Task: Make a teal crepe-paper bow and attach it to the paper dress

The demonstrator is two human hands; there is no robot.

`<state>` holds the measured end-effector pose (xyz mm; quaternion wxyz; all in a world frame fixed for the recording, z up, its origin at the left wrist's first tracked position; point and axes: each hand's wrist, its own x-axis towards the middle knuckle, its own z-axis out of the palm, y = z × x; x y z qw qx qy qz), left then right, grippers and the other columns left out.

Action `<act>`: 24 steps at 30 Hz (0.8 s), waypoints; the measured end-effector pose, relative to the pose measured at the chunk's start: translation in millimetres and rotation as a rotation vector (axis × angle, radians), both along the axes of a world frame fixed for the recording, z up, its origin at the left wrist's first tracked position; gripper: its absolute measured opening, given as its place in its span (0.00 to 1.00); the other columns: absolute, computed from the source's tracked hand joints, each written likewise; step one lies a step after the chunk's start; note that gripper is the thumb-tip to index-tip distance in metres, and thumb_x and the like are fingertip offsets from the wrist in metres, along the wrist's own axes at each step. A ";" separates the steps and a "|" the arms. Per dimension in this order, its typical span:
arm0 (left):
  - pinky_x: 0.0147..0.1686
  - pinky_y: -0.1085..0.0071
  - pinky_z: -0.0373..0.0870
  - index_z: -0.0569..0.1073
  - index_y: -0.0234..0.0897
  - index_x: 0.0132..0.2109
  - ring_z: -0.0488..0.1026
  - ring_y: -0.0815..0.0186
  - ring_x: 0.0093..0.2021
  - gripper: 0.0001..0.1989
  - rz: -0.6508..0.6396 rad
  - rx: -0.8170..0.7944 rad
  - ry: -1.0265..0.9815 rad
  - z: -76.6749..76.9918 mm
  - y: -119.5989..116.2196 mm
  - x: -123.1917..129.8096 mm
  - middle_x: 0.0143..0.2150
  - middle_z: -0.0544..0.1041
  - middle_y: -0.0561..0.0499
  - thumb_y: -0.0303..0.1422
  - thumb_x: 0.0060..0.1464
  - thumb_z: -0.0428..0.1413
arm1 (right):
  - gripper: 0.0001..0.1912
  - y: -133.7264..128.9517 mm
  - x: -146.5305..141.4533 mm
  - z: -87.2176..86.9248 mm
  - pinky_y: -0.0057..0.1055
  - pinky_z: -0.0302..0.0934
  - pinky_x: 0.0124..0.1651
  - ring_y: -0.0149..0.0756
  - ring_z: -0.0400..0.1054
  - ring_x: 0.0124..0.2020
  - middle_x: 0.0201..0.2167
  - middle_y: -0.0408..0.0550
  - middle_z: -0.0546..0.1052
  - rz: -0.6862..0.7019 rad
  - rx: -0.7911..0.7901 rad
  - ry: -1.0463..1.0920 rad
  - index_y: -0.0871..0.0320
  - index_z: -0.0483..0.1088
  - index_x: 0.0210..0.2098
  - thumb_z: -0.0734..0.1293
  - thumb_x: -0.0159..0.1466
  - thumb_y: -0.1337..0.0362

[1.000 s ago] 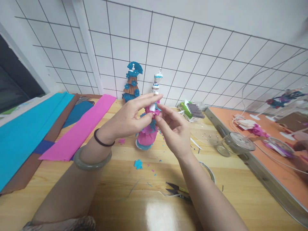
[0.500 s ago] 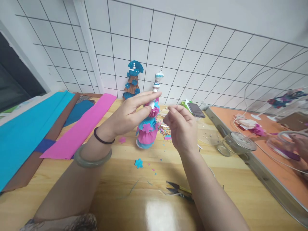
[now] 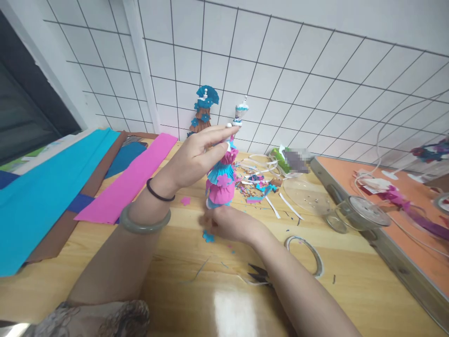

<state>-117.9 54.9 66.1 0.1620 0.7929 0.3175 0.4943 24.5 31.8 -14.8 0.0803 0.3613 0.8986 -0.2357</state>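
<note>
The frilled pink-and-blue doll [image 3: 221,189] stands upright on the table [image 3: 168,276], its upper part grasped by the left hand [image 3: 196,157]. The right hand [image 3: 222,224] reaches beside its base, near the blue flower [image 3: 209,237]; its grip is unclear. Wood stretches toward the scissors [image 3: 258,274]; scraps [image 3: 257,185] border the right.

Nearest the left hand [image 3: 196,157], a thin, dark band [image 3: 158,195] circles the wrist. Farther up the same arm sits a thick, rounded bangle [image 3: 146,228], smooth, slightly glossy and muted grey-green. A loose sleeve [image 3: 101,320] shows near the elbow, its cloth patterned in mottled browns, greys and paler tones, gathered in soft folds. The right hand [image 3: 224,222] and forearm are bare.
</note>
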 end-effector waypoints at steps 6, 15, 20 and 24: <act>0.58 0.58 0.55 0.69 0.45 0.53 0.59 0.60 0.59 0.18 -0.009 0.003 0.021 -1.2 -0.4 2.9 0.55 0.69 0.52 0.31 0.55 0.49 | 0.11 0.3 -6.5 -9.5 0.24 0.52 0.29 0.32 0.66 0.32 0.33 0.50 0.76 0.022 0.003 -0.089 0.61 0.73 0.35 0.63 0.54 0.73; 0.59 0.59 0.55 0.69 0.43 0.53 0.59 0.61 0.58 0.18 -0.004 0.037 0.036 -1.3 -0.7 4.0 0.55 0.69 0.51 0.30 0.55 0.49 | 0.09 4.3 -2.0 -6.3 0.22 0.50 0.27 0.28 0.62 0.27 0.28 0.47 0.74 0.083 -0.041 -0.080 0.64 0.72 0.31 0.60 0.57 0.72; 0.57 0.57 0.57 0.68 0.44 0.54 0.60 0.60 0.58 0.18 0.000 0.045 0.050 -0.4 -2.3 4.9 0.54 0.69 0.51 0.32 0.55 0.49 | 0.12 2.0 3.1 5.7 0.23 0.49 0.25 0.27 0.60 0.24 0.26 0.47 0.73 0.090 -0.030 -0.062 0.64 0.72 0.30 0.57 0.61 0.69; 0.58 0.57 0.56 0.67 0.42 0.54 0.60 0.60 0.58 0.18 -0.021 0.029 0.071 0.5 -5.5 7.0 0.56 0.67 0.49 0.33 0.56 0.49 | 0.13 0.9 3.6 6.4 0.24 0.49 0.25 0.29 0.62 0.25 0.29 0.49 0.74 0.041 -0.010 -0.076 0.63 0.72 0.31 0.57 0.62 0.66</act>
